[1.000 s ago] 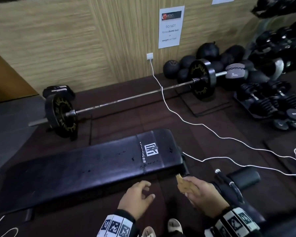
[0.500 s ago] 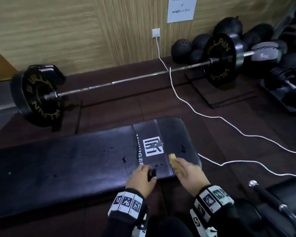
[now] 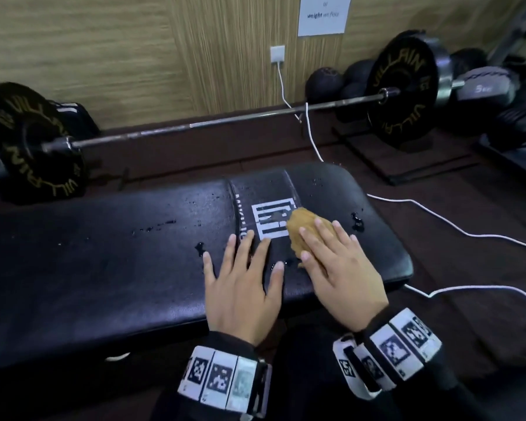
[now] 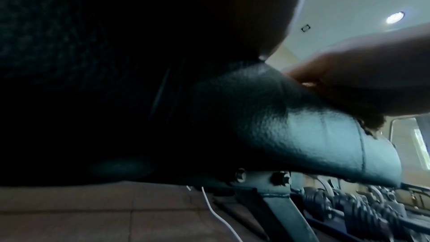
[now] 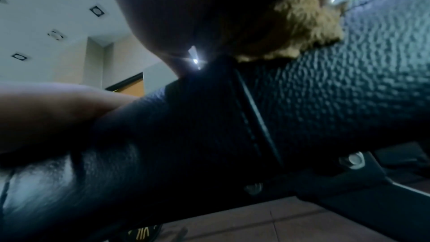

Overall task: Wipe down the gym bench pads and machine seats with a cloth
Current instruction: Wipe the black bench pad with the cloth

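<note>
A long black padded gym bench [image 3: 110,256] lies across the view, with a white logo [image 3: 271,221] near its right end and small tears in the cover. My right hand [image 3: 334,259] lies flat with straight fingers on a tan cloth [image 3: 298,229], pressing it onto the pad beside the logo. In the right wrist view the fuzzy cloth [image 5: 302,25] shows under the palm on the grained pad [image 5: 349,98]. My left hand [image 3: 243,284] rests flat on the pad, fingers spread, just left of the right hand. The left wrist view is mostly dark against the pad [image 4: 302,132].
A loaded barbell [image 3: 225,123] with black plates [image 3: 404,92] lies on the floor behind the bench. A white cable [image 3: 438,220] runs from a wall socket [image 3: 277,53] past the bench's right end. Medicine balls [image 3: 325,83] and dumbbells sit at the back right.
Both hands have moved up from the bench's front edge onto the pad top. The right hand went from pinching the cloth to pressing it flat; the left hand opened flat.
</note>
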`<state>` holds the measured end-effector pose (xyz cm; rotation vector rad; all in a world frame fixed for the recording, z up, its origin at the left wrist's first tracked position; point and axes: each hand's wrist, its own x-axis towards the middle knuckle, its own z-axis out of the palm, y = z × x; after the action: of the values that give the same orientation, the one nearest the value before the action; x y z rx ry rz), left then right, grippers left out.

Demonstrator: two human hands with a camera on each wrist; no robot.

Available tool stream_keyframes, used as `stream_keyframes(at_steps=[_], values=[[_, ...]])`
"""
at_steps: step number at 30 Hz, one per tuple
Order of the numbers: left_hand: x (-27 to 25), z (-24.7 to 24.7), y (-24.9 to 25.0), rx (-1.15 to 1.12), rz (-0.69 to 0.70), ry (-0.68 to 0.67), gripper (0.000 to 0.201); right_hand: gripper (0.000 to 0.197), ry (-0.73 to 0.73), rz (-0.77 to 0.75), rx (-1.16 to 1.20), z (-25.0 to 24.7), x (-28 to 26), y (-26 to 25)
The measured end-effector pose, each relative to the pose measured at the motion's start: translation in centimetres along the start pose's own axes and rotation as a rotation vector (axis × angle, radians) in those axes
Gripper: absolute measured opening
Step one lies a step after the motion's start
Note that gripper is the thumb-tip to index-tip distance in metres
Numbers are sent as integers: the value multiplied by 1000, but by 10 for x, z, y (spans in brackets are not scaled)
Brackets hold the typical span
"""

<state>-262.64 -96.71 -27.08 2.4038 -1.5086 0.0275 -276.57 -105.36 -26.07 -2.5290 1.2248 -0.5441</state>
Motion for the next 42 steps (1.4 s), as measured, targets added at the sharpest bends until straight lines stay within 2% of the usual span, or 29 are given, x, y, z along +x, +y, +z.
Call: stream_keyframes(at_steps=[5, 9, 14, 20, 24, 26, 29, 31, 34, 37, 39, 41, 42], values=[[-4, 0, -1, 16, -1, -11, 63, 45, -51, -7, 7, -7, -23, -2], [-3, -1, 1, 2, -8, 3, 59, 44, 8, -25, 5, -4, -41, -5], [-3, 1, 2, 2, -8, 45, 57, 47, -102, 8, -153, 1, 1, 5], [-5, 1, 1, 27, -18, 19, 58, 48, -117, 239, -132, -23, 35, 63], [-5, 2, 1, 32, -17, 26, 60, 48, -36, 369, 55, -37, 3, 84], [-5, 3, 1, 30, -20, 32, 60, 49, 35, 339, 83, -37, -24, 76], [-5, 2, 2, 25, -23, 37, 60, 47, 58, 153, 62, -23, -50, 41], [-5, 0, 2, 19, -20, 47, 58, 46, 39, 47, 4, -8, -53, 14], [-5, -1, 2, 7, -12, 56, 55, 45, 55, -14, -160, 3, -31, -3], [-5, -1, 1, 20, -18, 50, 57, 46, -59, -17, -205, -4, 7, 15], [-5, 0, 1, 27, -14, 39, 59, 47, -113, 71, -198, -13, 27, 39], [-5, 1, 0, 35, -9, 36, 61, 46, -118, 151, -165, -25, 31, 57], [-6, 1, 0, 34, -8, 41, 61, 46, -84, 144, -155, -30, 27, 62]])
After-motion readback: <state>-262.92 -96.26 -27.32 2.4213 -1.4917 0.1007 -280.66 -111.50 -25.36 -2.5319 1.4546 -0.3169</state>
